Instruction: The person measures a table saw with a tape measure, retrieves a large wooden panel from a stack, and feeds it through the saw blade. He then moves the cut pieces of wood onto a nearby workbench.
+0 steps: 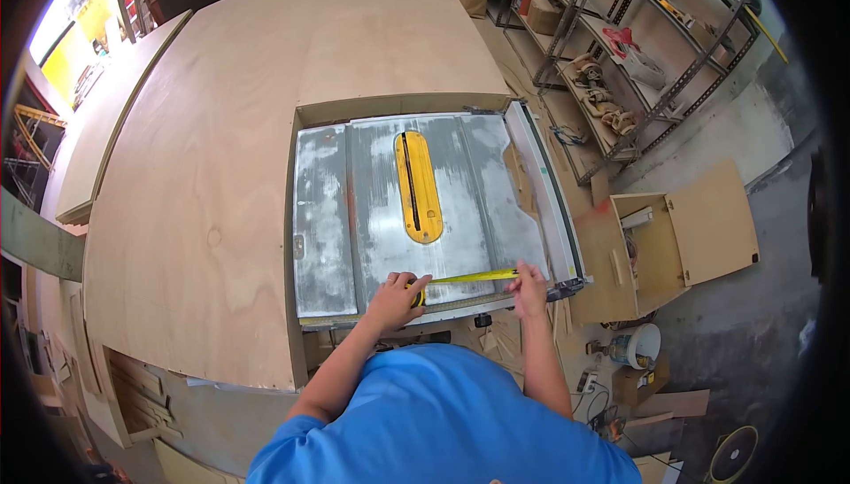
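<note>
Close to the front edge of the table saw (pixel 381 258), my left hand (pixel 394 301) is wrapped round the case of a tape measure (pixel 417 293). A length of yellow blade (pixel 469 277) runs out of it to the right. My right hand (pixel 529 289) pinches the blade near its far end, by the right side of the saw. The saw's grey metal top has worn pale patches. A yellow throat plate (pixel 418 187) with a dark slot is set in the middle of it.
A large plywood work surface (pixel 212 192) surrounds the saw on the left and back. The fence rail (pixel 547 187) runs along the saw's right side. Metal shelves (pixel 611 59) stand at the back right. An open wooden cabinet (pixel 629 258) and a white bucket (pixel 639 344) are on the right.
</note>
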`<act>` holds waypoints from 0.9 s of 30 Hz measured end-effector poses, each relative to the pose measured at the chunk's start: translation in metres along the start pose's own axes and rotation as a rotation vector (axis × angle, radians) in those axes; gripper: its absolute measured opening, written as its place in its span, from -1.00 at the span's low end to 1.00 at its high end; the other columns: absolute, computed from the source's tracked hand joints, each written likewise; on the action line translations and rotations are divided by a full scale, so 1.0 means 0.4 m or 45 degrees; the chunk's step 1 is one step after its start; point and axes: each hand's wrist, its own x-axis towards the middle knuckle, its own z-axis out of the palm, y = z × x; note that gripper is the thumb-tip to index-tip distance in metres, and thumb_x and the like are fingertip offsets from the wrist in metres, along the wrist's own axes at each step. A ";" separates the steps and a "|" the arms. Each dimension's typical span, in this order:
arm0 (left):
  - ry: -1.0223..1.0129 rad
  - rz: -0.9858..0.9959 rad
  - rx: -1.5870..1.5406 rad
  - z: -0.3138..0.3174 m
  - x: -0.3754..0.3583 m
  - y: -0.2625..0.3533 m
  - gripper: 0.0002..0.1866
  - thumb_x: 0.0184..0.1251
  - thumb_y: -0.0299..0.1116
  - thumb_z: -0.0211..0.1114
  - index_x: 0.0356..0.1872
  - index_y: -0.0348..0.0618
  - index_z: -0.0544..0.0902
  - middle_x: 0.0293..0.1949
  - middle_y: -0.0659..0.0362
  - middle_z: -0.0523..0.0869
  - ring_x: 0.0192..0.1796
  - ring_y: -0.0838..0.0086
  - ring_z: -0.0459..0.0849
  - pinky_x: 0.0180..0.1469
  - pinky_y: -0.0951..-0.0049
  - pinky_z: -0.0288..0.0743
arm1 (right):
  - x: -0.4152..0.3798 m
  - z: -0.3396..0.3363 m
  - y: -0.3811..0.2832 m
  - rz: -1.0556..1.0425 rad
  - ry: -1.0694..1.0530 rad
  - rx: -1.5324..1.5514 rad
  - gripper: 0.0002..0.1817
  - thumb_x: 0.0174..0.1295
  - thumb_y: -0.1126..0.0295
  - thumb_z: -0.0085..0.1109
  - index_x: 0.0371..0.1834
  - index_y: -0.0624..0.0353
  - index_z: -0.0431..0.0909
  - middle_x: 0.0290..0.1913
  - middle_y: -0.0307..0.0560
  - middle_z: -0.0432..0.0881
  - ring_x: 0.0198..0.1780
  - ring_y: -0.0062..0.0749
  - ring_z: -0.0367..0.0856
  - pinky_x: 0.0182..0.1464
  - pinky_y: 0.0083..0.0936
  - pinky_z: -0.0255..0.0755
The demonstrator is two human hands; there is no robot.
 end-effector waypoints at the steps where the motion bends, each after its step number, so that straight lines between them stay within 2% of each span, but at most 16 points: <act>1: 0.042 -0.021 0.061 -0.005 -0.004 -0.002 -0.22 0.16 -0.17 0.41 0.47 0.22 0.35 0.21 0.04 0.50 0.30 0.05 0.43 0.27 0.04 0.42 | 0.028 -0.030 -0.006 -0.071 0.106 0.074 -0.80 0.42 0.26 0.24 -0.32 0.02 0.47 -0.60 -0.35 0.41 -0.60 -0.60 0.46 -0.43 -0.46 0.54; 4: 0.036 -0.135 0.146 -0.023 -0.006 -0.007 -0.26 0.19 -0.13 0.38 0.46 0.34 0.36 0.25 0.04 0.48 0.36 0.07 0.39 0.30 -0.01 0.35 | 0.091 -0.105 -0.025 -0.183 0.227 0.165 -0.86 0.44 0.28 0.19 -0.10 0.07 0.49 -0.50 -0.30 0.52 -0.53 -0.55 0.52 -0.38 -0.45 0.55; 6: -0.019 -0.223 0.175 -0.033 0.003 -0.006 -0.27 0.22 -0.07 0.37 0.46 0.34 0.36 0.31 0.01 0.45 0.41 0.03 0.35 0.35 -0.08 0.29 | 0.084 -0.098 -0.047 -0.222 0.278 0.149 -0.71 0.45 0.29 0.16 0.12 0.11 0.41 -0.34 -0.21 0.58 -0.46 -0.53 0.56 -0.33 -0.47 0.56; 9: 0.328 -0.096 0.275 0.039 0.016 -0.032 -0.29 0.22 0.00 0.39 0.42 0.24 0.42 0.37 -0.05 0.42 0.46 -0.04 0.29 0.40 -0.09 0.24 | 0.046 -0.060 -0.103 -0.247 0.305 0.079 -0.53 0.46 0.28 0.14 0.34 0.13 0.26 -0.14 -0.11 0.62 -0.35 -0.49 0.61 -0.25 -0.47 0.55; 10: 0.350 -0.097 0.246 0.057 0.016 -0.041 -0.31 0.24 0.02 0.37 0.42 0.25 0.43 0.40 -0.05 0.39 0.48 -0.07 0.26 0.42 -0.15 0.19 | 0.035 -0.047 -0.112 -0.241 0.304 0.054 -0.48 0.46 0.27 0.13 0.40 0.13 0.21 -0.08 -0.08 0.62 -0.31 -0.47 0.62 -0.22 -0.46 0.55; 13: 0.412 -0.075 0.184 0.087 0.021 -0.056 -0.36 0.27 0.06 0.34 0.38 0.23 0.46 0.45 -0.06 0.34 0.50 -0.15 0.22 0.46 -0.26 0.09 | 0.029 -0.040 -0.141 -0.234 0.234 -0.030 -0.54 0.48 0.23 0.12 0.32 0.16 0.29 -0.07 -0.08 0.61 -0.26 -0.48 0.62 -0.18 -0.46 0.54; 15: 0.411 -0.071 0.185 0.092 0.025 -0.056 -0.36 0.27 0.05 0.34 0.37 0.23 0.47 0.44 -0.06 0.35 0.49 -0.15 0.22 0.46 -0.26 0.10 | 0.037 -0.038 -0.193 -0.357 0.152 -0.020 -0.63 0.49 0.21 0.10 0.22 0.17 0.40 -0.09 -0.11 0.61 -0.22 -0.49 0.61 -0.14 -0.46 0.54; 18: 0.446 -0.059 0.218 0.087 0.025 -0.051 -0.39 0.24 0.00 0.38 0.33 0.18 0.51 0.40 -0.06 0.40 0.46 -0.15 0.27 0.44 -0.18 0.15 | -0.055 0.045 -0.420 -0.705 0.032 0.019 -0.74 0.53 0.24 0.06 0.10 0.18 0.49 -0.12 -0.17 0.60 -0.21 -0.52 0.59 -0.07 -0.53 0.51; 20: 0.460 -0.047 0.223 0.087 0.029 -0.044 -0.40 0.23 -0.03 0.40 0.31 0.15 0.53 0.38 -0.07 0.42 0.44 -0.15 0.30 0.44 -0.14 0.17 | -0.148 0.086 -0.595 -1.095 -0.187 0.001 -0.72 0.56 0.28 -0.06 0.10 0.26 0.48 -0.09 -0.10 0.59 -0.11 -0.45 0.57 0.06 -0.44 0.49; 21: 0.454 -0.045 0.219 0.086 0.030 -0.043 -0.40 0.23 -0.04 0.40 0.31 0.14 0.54 0.37 -0.07 0.42 0.43 -0.15 0.31 0.43 -0.14 0.18 | -0.197 0.097 -0.672 -1.318 -0.309 0.003 -0.66 0.57 0.25 -0.13 0.12 0.31 0.46 -0.03 0.00 0.59 -0.08 -0.34 0.58 0.12 -0.36 0.47; 23: 0.439 -0.036 0.211 0.081 0.030 -0.037 -0.41 0.22 -0.06 0.40 0.30 0.10 0.55 0.35 -0.08 0.44 0.41 -0.14 0.32 0.42 -0.13 0.19 | -0.309 0.095 -0.814 -1.696 -0.821 0.028 -0.43 0.51 0.02 -0.14 0.27 0.35 0.39 0.22 0.14 0.50 0.15 -0.12 0.50 0.32 -0.08 0.28; 24: 0.440 -0.025 0.205 0.080 0.034 -0.036 -0.41 0.22 -0.06 0.40 0.29 0.10 0.55 0.35 -0.08 0.44 0.41 -0.14 0.32 0.42 -0.13 0.19 | -0.396 0.105 -0.876 -1.781 -0.873 -0.069 -0.33 0.42 -0.12 -0.09 0.27 0.27 0.47 0.19 0.04 0.53 0.19 -0.18 0.44 0.36 0.02 0.17; 26: 0.444 -0.013 0.195 0.083 0.034 -0.038 -0.42 0.23 -0.06 0.40 0.29 0.09 0.56 0.35 -0.08 0.44 0.41 -0.14 0.32 0.41 -0.12 0.20 | -0.522 0.147 -0.948 -2.016 -1.169 -0.401 -0.36 0.42 -0.10 -0.08 0.25 0.27 0.47 0.16 0.02 0.53 0.16 -0.21 0.44 0.32 -0.02 0.18; 27: 0.452 -0.009 0.174 0.094 0.036 -0.047 -0.40 0.22 -0.03 0.40 0.31 0.17 0.53 0.37 -0.04 0.44 0.42 -0.12 0.32 0.39 -0.23 0.19 | -0.571 0.178 -0.961 -2.084 -1.316 -0.574 -0.37 0.42 -0.09 -0.07 0.24 0.26 0.47 0.14 0.01 0.53 0.14 -0.23 0.44 0.31 -0.04 0.18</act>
